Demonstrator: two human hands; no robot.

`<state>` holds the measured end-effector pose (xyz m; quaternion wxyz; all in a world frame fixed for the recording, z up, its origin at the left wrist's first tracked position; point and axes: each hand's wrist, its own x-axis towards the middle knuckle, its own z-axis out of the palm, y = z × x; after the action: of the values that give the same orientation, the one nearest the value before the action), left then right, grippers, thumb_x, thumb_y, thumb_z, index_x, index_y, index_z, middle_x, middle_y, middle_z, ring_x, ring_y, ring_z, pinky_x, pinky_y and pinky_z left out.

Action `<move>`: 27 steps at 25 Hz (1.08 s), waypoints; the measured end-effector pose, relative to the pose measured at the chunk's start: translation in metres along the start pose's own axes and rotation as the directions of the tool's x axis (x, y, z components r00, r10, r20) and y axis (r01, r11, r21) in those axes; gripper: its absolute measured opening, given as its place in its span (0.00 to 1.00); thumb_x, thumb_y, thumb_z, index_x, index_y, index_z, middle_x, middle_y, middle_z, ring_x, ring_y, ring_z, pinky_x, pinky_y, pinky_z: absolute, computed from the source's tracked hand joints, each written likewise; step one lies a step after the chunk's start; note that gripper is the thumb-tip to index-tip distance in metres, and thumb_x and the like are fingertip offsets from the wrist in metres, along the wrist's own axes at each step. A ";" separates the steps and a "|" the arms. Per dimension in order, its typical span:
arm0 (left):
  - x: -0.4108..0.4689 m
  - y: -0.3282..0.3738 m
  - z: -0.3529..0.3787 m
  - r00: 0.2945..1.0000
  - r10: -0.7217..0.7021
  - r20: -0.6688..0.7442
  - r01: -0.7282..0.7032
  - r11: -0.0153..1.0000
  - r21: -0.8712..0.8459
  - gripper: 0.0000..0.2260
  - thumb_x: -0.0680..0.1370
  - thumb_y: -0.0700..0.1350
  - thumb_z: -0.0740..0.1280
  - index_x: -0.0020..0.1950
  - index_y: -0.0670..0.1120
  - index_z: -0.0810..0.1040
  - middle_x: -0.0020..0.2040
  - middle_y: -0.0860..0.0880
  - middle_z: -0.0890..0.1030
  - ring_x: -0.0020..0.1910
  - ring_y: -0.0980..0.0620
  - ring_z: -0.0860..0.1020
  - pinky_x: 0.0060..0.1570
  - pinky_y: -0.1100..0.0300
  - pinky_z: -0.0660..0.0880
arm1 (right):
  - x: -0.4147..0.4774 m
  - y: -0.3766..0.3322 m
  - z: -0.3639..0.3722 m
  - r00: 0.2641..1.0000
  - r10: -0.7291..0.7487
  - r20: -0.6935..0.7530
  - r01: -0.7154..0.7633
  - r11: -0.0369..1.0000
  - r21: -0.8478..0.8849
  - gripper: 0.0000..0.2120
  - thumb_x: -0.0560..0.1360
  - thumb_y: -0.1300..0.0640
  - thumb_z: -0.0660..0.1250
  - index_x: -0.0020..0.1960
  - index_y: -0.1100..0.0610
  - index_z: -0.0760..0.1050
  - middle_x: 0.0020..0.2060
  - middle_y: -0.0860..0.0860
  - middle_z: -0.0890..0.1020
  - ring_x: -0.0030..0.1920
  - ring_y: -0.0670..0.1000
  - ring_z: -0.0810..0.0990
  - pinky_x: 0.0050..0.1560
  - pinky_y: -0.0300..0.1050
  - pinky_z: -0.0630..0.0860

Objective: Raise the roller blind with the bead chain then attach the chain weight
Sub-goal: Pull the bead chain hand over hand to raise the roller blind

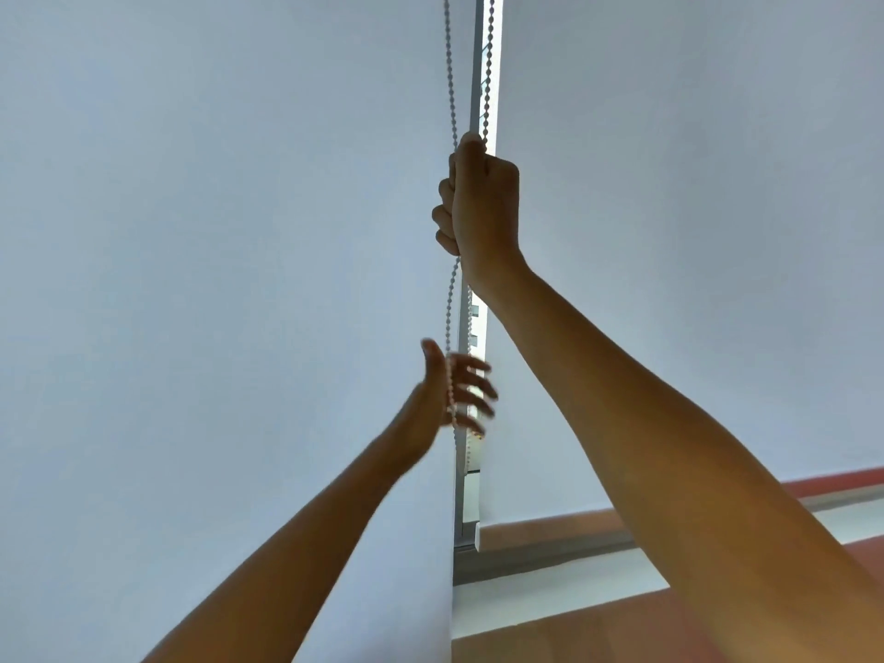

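A white bead chain (450,79) hangs in two strands down the narrow gap between two pale roller blinds. My right hand (480,198) is raised high and clenched in a fist around the chain. Lower down, my left hand (452,392) is blurred, with fingers spread and the chain running across its palm; it does not grip it. The left roller blind (215,279) fills the left side and reaches below the frame. The right roller blind (693,232) ends in a bottom bar (550,535) near the sill. No chain weight is in view.
A grey window frame post (464,471) stands behind the chain, with bright daylight showing through the gap. A wooden sill (598,629) and a red strip (842,483) lie at the lower right.
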<state>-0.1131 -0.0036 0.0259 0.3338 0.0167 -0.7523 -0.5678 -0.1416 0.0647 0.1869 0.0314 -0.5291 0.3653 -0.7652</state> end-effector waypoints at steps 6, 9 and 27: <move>0.028 0.090 -0.025 0.992 0.125 -0.022 -0.126 0.971 -0.201 0.43 0.74 0.66 0.29 0.71 0.42 0.66 0.64 0.36 0.76 0.63 0.38 0.76 0.60 0.46 0.74 | -0.051 0.043 -0.010 0.981 -0.190 -0.042 0.163 0.922 -0.352 0.26 0.82 0.57 0.54 0.25 0.54 0.61 0.19 0.48 0.64 0.20 0.47 0.64 0.25 0.41 0.62; 0.036 0.113 -0.023 0.994 0.110 0.007 -0.105 0.965 -0.240 0.43 0.74 0.67 0.30 0.64 0.42 0.72 0.53 0.42 0.83 0.48 0.43 0.82 0.50 0.49 0.79 | -0.091 0.082 -0.022 0.991 -0.132 -0.005 0.121 0.922 -0.369 0.23 0.81 0.56 0.56 0.28 0.60 0.64 0.22 0.58 0.65 0.23 0.60 0.68 0.27 0.49 0.66; 0.032 0.164 0.033 0.879 0.333 -0.341 -0.310 0.943 0.121 0.21 0.81 0.58 0.52 0.32 0.50 0.53 0.30 0.48 0.53 0.24 0.53 0.52 0.21 0.66 0.50 | -0.163 0.126 -0.059 0.989 0.081 0.121 -0.007 0.859 -0.513 0.25 0.80 0.45 0.57 0.31 0.61 0.63 0.24 0.61 0.67 0.26 0.46 0.65 0.30 0.43 0.65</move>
<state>-0.0965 0.0695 0.1792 0.5534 0.0048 -0.6889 -0.4682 -0.1618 0.0748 -0.0265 -0.0671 -0.5618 0.5640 -0.6015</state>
